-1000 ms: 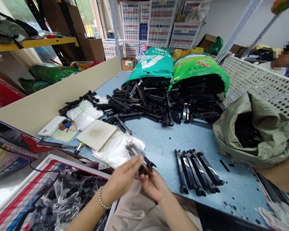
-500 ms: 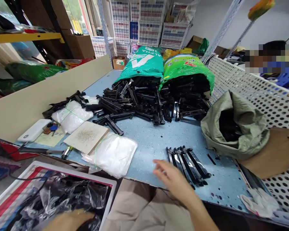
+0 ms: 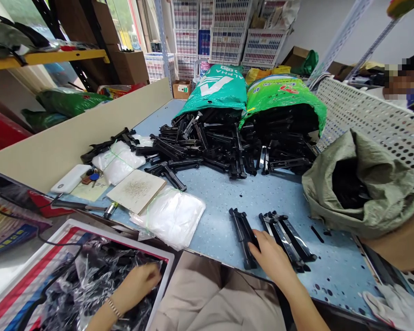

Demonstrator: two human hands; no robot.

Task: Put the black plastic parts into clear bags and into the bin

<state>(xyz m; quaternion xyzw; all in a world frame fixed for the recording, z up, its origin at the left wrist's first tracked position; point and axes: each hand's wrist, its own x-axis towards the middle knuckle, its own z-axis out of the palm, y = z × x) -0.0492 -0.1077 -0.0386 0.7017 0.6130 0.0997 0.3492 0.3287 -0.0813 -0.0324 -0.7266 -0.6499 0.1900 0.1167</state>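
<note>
My right hand (image 3: 272,257) lies at the near edge of the blue table (image 3: 227,207). Its fingers curl over a small bunch of long black plastic parts (image 3: 240,230), set a little left of a row of the same parts (image 3: 291,239). My left hand (image 3: 140,281), with a bracelet at the wrist, reaches down into a white-rimmed bin (image 3: 89,227) lined with clear plastic and holding black parts. Its fingers are bent into the crinkled plastic, and what they grip is hidden.
A big heap of black parts (image 3: 207,149) spills from two green sacks (image 3: 224,89). An olive sack (image 3: 365,184) sits at the right by a perforated white panel (image 3: 365,119), with another person behind it. White bags (image 3: 172,216), a board (image 3: 136,191) and a power bank (image 3: 71,178) lie at the left.
Both hands held one black part together a second ago. Now the left hand has dropped into the bin and the right has gone to the row, where a small bunch sits apart.
</note>
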